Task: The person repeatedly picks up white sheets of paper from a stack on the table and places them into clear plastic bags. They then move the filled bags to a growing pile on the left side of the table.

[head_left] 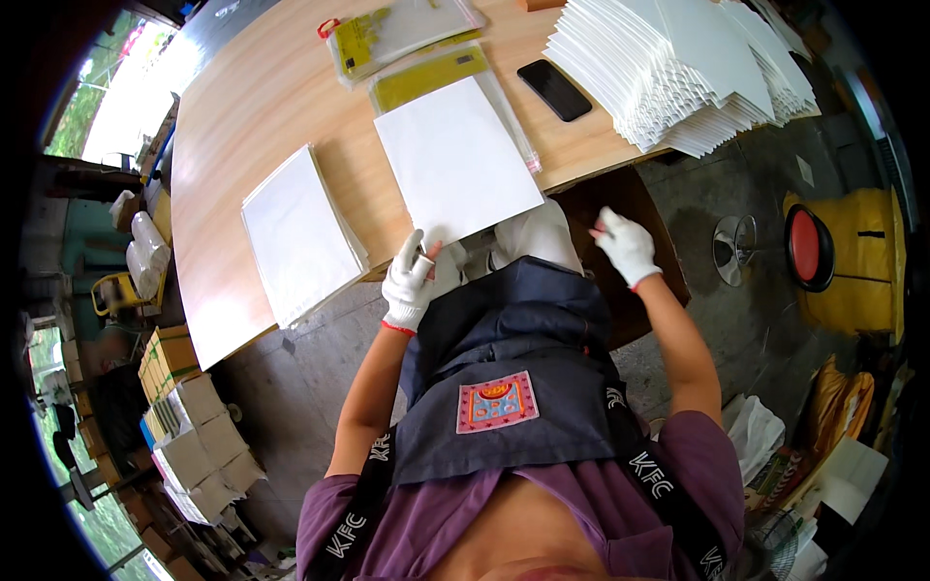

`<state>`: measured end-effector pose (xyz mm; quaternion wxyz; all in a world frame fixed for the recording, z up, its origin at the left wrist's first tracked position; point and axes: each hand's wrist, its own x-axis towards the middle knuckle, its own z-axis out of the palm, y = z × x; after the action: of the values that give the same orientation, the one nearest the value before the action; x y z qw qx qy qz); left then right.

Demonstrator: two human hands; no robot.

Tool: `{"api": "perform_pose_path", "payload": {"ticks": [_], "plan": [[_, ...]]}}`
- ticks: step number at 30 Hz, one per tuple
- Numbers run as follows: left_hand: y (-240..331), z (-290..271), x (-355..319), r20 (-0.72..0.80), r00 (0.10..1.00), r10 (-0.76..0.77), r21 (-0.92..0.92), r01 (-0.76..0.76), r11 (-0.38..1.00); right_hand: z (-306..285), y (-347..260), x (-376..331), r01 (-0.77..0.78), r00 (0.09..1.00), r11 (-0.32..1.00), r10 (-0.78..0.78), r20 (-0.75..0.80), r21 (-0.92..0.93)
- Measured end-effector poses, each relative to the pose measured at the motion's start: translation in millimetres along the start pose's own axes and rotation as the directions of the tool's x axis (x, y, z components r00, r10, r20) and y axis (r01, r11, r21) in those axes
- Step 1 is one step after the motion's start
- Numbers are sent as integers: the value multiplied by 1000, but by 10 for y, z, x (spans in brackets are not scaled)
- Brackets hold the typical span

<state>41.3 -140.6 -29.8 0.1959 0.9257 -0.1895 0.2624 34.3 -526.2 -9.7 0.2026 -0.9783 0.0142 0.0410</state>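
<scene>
A white sheet (460, 160) lies in front of me, over clear plastic bags with yellow print (426, 79), and its near edge reaches the table's edge. My left hand (409, 283), in a white knit glove with bare fingertips, is at the sheet's near left corner. Its fingers are partly bent and apart, and nothing shows between them; whether they touch the paper I cannot tell. To the right, beyond the table's edge, my right hand (628, 250) in a matching glove hangs in the air, loosely bent and holding nothing visible. A thin stack of white sheets (302, 237) lies to the left.
A tall fanned pile of white sheets (678, 68) occupies the table's right end, beside a black phone (554, 90). More bagged items (402, 37) lie at the far side. A round red-and-black stool seat (810, 247) stands on the right; stacked cartons (199, 441) are at left.
</scene>
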Motion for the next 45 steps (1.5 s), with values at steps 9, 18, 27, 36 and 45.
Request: {"api": "perform_pose_path", "payload": {"ticks": [9, 18, 27, 36, 45], "plan": [[-106, -23, -101, 108, 949, -295, -338, 314, 887, 240, -656, 562, 336, 942, 908, -316, -117, 252], [-33, 79, -251, 642, 457, -616, -764, 448, -463, 556, -711, 468, -339, 935, 366, 228, 270, 866], [-334, -1163, -53, 136, 646, -751, -789, 529, 312, 734, -1699, 466, -310, 890, 349, -220, 399, 885], [-1762, -1522, -858, -97, 628, -772, -131, 761, 636, 1178, -3295, 696, 323, 859, 855, -445, 253, 406], [-1658, -1360, -1075, -446, 498, -744, -502, 550, 668, -250, -1785, 469, -2, 982, 249, -182, 49, 968]]}}
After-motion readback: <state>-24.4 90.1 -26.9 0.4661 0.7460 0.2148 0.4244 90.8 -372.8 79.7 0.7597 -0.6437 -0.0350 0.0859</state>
